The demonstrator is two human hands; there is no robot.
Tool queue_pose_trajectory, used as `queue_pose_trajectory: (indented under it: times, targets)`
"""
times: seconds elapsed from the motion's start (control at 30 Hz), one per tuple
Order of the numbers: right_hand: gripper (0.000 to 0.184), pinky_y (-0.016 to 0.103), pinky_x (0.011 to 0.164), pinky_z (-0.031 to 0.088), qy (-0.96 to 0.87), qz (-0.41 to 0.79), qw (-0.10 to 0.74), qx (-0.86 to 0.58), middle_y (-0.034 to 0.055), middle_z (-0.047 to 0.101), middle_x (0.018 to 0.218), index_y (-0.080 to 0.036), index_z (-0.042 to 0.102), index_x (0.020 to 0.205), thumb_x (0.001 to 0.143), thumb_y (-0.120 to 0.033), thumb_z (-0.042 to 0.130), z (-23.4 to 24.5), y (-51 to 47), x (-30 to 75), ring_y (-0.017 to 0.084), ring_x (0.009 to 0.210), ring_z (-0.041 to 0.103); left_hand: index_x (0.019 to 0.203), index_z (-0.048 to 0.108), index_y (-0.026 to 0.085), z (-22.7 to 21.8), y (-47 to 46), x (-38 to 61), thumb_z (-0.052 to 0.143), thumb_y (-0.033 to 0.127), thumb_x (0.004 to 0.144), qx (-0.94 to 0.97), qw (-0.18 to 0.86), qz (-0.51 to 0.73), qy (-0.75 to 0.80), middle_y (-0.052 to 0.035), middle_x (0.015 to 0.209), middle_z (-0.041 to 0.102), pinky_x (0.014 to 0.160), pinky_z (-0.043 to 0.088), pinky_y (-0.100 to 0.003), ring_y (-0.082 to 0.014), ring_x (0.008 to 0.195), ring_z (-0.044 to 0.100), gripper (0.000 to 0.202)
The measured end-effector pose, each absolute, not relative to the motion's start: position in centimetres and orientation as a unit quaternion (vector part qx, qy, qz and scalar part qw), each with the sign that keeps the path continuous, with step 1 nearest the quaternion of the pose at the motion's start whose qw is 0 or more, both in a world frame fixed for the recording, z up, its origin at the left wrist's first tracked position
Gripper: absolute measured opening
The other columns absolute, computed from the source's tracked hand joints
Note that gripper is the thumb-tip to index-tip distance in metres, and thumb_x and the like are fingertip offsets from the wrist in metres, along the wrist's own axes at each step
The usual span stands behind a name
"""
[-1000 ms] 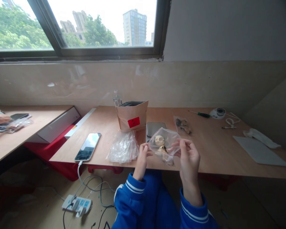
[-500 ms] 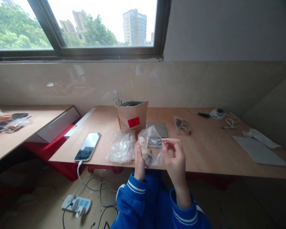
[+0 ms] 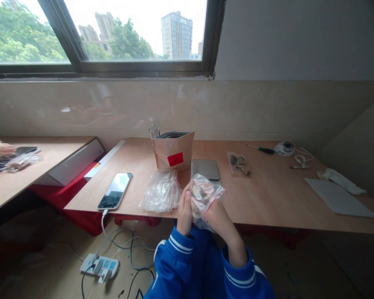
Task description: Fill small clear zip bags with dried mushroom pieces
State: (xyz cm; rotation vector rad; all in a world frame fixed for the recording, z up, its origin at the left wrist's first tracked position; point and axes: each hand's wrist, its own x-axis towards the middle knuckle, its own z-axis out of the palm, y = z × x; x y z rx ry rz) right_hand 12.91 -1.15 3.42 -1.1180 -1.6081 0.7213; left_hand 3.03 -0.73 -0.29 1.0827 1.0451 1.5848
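Note:
A clear zip bag [image 3: 202, 193] with a red seal line and pale, lumpy pieces inside is held up at the table's front edge. My left hand [image 3: 184, 214] is closed round its left side. My right hand [image 3: 217, 216] is at the bag's red-lined mouth; its fingers are covered by the plastic and the crumpled bag, and I cannot tell whether they are inside or behind it. Just left lies a pile of clear zip bags [image 3: 160, 193]. Behind stand a kraft paper pouch [image 3: 173, 153] with a red label and a flat grey scale-like device [image 3: 205, 169].
A phone [image 3: 115, 191] on a charging cable lies at left. Farther right are a small filled bag [image 3: 238, 164], a screwdriver [image 3: 266, 150], a dome camera [image 3: 284, 148] and a white sheet [image 3: 339, 199]. Another person's hand [image 3: 1, 150] is at the left table. A power strip [image 3: 100, 268] lies on the floor.
My right hand has moved from pinching the bag's right edge to its mouth, fingers now covered. The bag has tilted and crumpled, uncovering more of the grey device.

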Motion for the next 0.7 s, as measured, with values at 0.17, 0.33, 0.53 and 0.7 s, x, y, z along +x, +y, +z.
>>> queue_pose_trajectory:
  times: [0.17,0.33,0.53,0.7]
  targets:
    - [0.041,0.049,0.104,0.038,-0.667,0.248,0.483,-0.510,0.0114,0.060,0.120,-0.021,0.058,0.116,0.077,-0.030,0.062,2.4,-0.6,13.1,0.027,0.113,0.055,0.120,0.059,0.017,-1.1,-0.6,3.2,0.045,0.043,0.089,0.413,0.492,0.646,0.412,-0.0077,0.130,0.058,0.111,0.030,-0.036,-0.0217,0.127,0.046,0.043]
    - [0.036,0.045,0.094,0.048,-0.645,0.253,0.478,-0.541,0.0121,0.063,0.109,-0.017,0.058,0.110,0.076,-0.028,0.059,2.8,-0.4,13.1,0.026,0.103,0.061,0.113,0.064,0.013,-1.7,-0.3,3.8,0.049,0.046,0.086,0.349,0.591,0.624,0.374,-0.0102,0.120,0.064,0.110,0.030,-0.038,-0.0244,0.121,0.051,0.045]
    - [0.041,0.043,0.101,0.043,-0.672,0.257,0.436,-0.541,0.0128,0.060,0.121,-0.017,0.056,0.118,0.078,-0.024,0.057,3.9,-0.7,13.0,0.027,0.115,0.055,0.106,0.068,0.014,-2.5,0.1,3.9,0.054,0.049,0.082,0.276,0.672,0.593,0.348,-0.0084,0.104,0.070,0.107,0.033,-0.038,-0.0249,0.113,0.057,0.045]
    - [0.036,0.040,0.103,0.041,-0.718,0.307,0.378,-0.498,0.0105,0.059,0.121,-0.019,0.056,0.117,0.082,-0.022,0.056,6.1,-2.0,12.9,0.025,0.118,0.053,0.074,0.071,0.014,-1.7,0.1,2.3,0.069,0.028,0.070,0.331,0.614,0.609,0.377,-0.0065,0.081,0.071,0.089,0.046,-0.037,-0.0239,0.082,0.063,0.015]
